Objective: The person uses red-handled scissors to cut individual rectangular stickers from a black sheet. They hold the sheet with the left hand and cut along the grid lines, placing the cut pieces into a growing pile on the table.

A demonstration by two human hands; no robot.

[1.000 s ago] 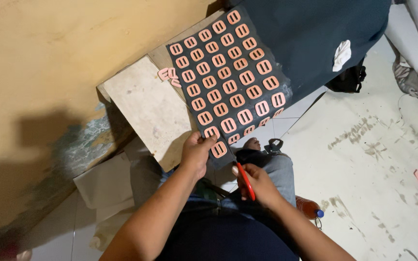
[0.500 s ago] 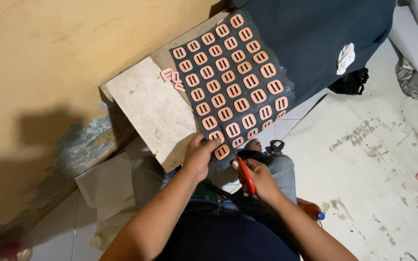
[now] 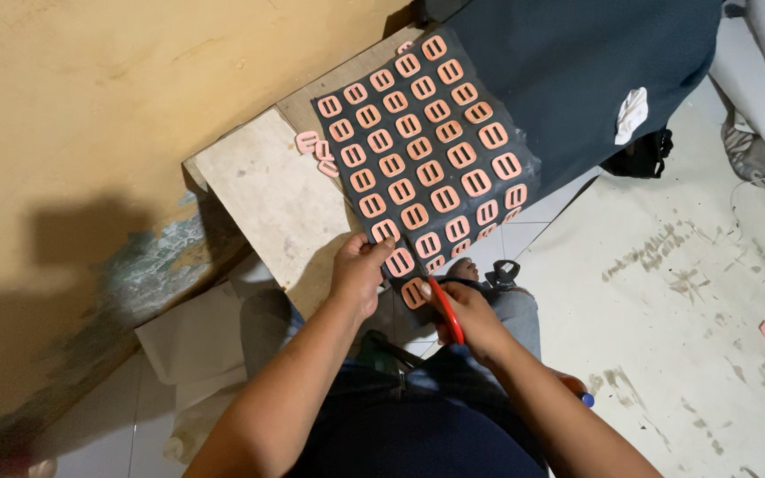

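Note:
A dark sheet [image 3: 425, 150] covered with several rows of pink rectangular patches lies over a pale tabletop [image 3: 267, 199]. My left hand [image 3: 358, 270] pinches the sheet's near edge. My right hand [image 3: 471, 314] grips red-handled scissors [image 3: 444, 308] whose blades sit at the sheet's near corner, right beside my left hand's fingers. A few cut-out pink patches [image 3: 316, 149] lie loose on the tabletop by the sheet's left edge.
A yellow wall [image 3: 90, 106] rises to the left. A large dark cloth [image 3: 577, 71] with a white scrap [image 3: 630, 113] drapes at the back right. Crumpled pale paper [image 3: 192, 341] lies on the floor under the table; stained tiles [image 3: 692, 301] spread right.
The view has shifted slightly. Both hands stay at the sheet's near edge, the scissors still at the corner; the left hand's grip has edged a little along the sheet.

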